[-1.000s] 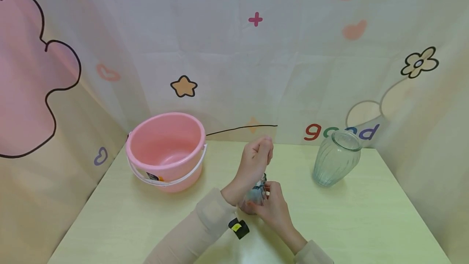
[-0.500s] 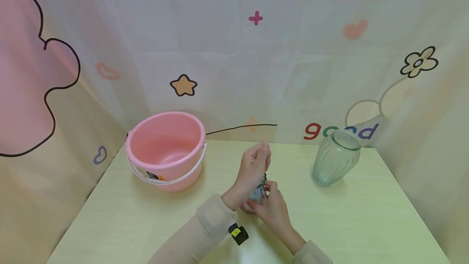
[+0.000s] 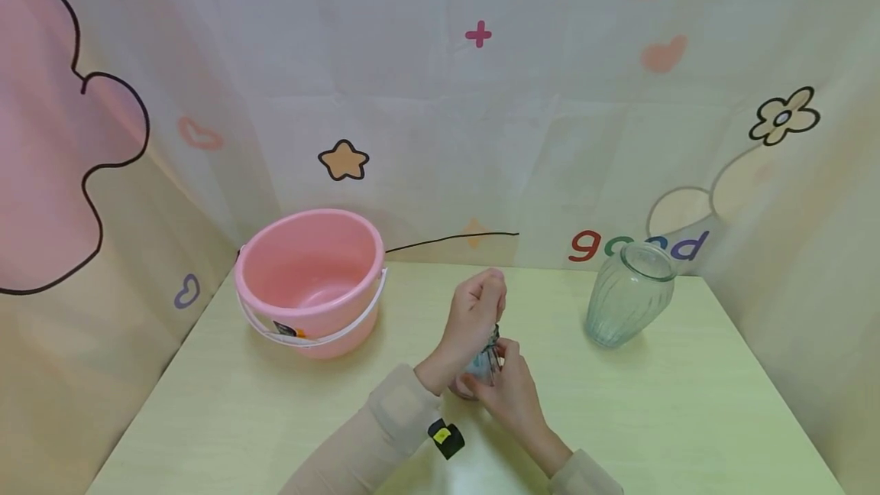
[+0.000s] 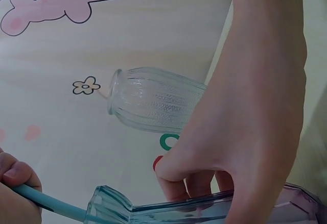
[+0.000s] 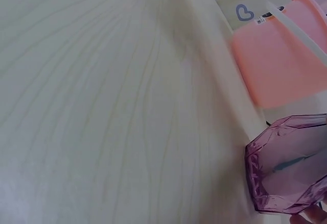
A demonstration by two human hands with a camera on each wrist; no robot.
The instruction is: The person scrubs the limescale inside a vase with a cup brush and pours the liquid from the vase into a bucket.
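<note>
My left hand (image 3: 470, 315), raised over the small glass vase (image 3: 484, 367), grips a slim teal stick (image 4: 53, 202). The stick runs down into the vase's flared mouth in the left wrist view. Fingers and thumb of my right hand (image 3: 512, 388) hold the vase by its side. The glass is teal at the neck and purple at the faceted base (image 5: 288, 203). Through the purple wall, the right wrist view shows the stick's dark teal lower end inside. In the head view, my left hand and wrist hide part of the vase and the stick.
At the back left of the pale table (image 3: 660, 418) stands a pink bucket (image 3: 337, 327) with a white handle. A larger clear ribbed glass vase (image 3: 627, 304) stands at the back right. A printed curtain (image 3: 412, 98) hangs behind. A black-and-yellow piece (image 3: 447, 438) sits below the left cuff.
My left hand, gripping the stick, has come down slightly over the vase, mostly in the first half second. The right hand keeps its hold on the vase, almost in the same place.
</note>
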